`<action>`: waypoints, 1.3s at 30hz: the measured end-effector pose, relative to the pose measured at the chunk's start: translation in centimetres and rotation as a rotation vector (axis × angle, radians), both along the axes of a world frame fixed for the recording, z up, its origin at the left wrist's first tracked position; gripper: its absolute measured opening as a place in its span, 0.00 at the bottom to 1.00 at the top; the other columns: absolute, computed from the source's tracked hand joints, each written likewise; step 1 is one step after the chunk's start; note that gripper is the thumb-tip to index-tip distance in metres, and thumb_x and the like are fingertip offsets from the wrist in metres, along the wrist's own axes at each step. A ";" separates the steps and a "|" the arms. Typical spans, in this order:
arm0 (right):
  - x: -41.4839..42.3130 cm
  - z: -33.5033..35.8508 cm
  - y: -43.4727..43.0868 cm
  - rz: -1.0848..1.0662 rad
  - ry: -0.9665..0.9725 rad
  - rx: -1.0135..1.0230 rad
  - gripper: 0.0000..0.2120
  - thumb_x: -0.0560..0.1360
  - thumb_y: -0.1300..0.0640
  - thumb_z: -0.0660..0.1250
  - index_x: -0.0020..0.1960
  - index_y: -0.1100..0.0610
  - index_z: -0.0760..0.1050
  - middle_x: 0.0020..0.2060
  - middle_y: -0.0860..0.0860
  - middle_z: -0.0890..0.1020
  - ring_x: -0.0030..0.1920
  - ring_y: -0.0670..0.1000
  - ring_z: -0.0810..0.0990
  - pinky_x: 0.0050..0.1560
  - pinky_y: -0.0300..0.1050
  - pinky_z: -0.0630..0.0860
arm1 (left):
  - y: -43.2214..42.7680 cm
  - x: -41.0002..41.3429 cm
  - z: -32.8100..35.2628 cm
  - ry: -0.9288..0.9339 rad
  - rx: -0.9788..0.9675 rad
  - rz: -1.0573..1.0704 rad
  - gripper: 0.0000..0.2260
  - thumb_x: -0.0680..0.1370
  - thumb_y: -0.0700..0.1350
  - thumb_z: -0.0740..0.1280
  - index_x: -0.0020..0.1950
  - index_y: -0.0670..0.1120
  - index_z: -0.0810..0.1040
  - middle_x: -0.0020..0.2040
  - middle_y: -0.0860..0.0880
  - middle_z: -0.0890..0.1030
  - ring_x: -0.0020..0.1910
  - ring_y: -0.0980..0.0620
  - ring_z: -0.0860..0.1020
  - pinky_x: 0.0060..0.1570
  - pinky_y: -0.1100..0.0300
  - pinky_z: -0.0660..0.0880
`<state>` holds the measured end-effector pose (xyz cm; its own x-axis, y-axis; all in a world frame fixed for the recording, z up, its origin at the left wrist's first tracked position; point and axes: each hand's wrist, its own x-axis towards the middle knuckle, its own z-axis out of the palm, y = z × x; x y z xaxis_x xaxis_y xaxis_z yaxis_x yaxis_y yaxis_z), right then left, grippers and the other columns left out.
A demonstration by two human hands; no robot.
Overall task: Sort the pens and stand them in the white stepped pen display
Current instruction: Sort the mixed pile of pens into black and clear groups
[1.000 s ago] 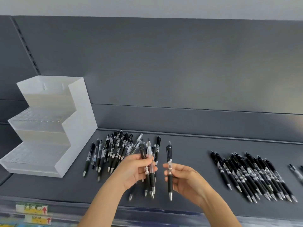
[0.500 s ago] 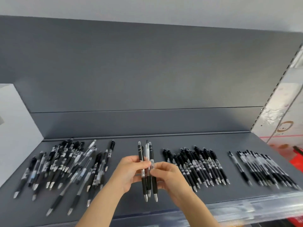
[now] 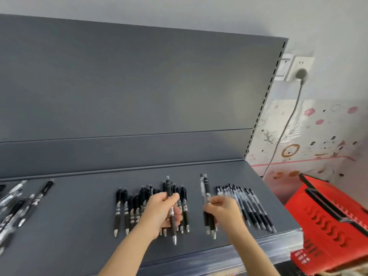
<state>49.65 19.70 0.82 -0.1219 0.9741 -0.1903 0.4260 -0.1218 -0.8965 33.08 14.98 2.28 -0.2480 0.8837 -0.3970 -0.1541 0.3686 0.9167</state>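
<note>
The shelf (image 3: 79, 226) is bare in a wide band between the scattered pens (image 3: 18, 206) at its left edge and the middle row of pens (image 3: 131, 208), and along its back edge. A further row of pens (image 3: 251, 206) fills the right end. A back panel (image 3: 139, 86) walls the rear; a red basket (image 3: 328, 222) stands past the right edge.

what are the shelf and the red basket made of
The shelf: probably painted metal, matte dark grey, flat with a slotted upright at its right edge. The red basket: probably moulded plastic, faintly glossy, with rows of slots through its wall.
</note>
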 end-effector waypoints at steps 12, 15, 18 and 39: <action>8.7 -2.6 6.1 -0.096 -0.548 0.061 0.18 0.65 0.68 0.61 0.29 0.54 0.52 0.25 0.50 0.57 0.30 0.50 0.53 0.29 0.43 0.49 | 4.3 5.9 -1.9 0.072 -0.058 -0.058 0.09 0.78 0.32 0.54 0.53 0.40 0.72 0.33 0.44 0.76 0.27 0.52 0.70 0.26 0.62 0.70; 9.2 -2.6 6.3 -0.091 -0.502 0.104 0.20 0.66 0.67 0.62 0.29 0.54 0.52 0.25 0.51 0.57 0.31 0.50 0.54 0.31 0.45 0.49 | 4.6 6.0 -1.8 0.054 -0.082 -0.075 0.10 0.76 0.31 0.58 0.54 0.40 0.72 0.42 0.41 0.80 0.35 0.50 0.77 0.36 0.59 0.77; 8.6 -1.1 6.1 0.005 -0.286 0.094 0.14 0.72 0.65 0.64 0.30 0.57 0.66 0.27 0.55 0.67 0.32 0.51 0.63 0.31 0.43 0.59 | 4.6 5.5 -1.3 0.062 -0.084 -0.075 0.09 0.75 0.32 0.64 0.52 0.41 0.73 0.49 0.40 0.82 0.39 0.50 0.79 0.39 0.60 0.77; -10.6 -3.3 1.3 0.401 -0.454 0.156 0.08 0.74 0.61 0.61 0.36 0.58 0.67 0.29 0.52 0.68 0.29 0.51 0.63 0.32 0.44 0.61 | -2.2 -9.4 -3.8 0.852 -0.211 0.127 0.14 0.71 0.43 0.70 0.35 0.50 0.65 0.34 0.47 0.73 0.33 0.51 0.69 0.37 0.60 0.67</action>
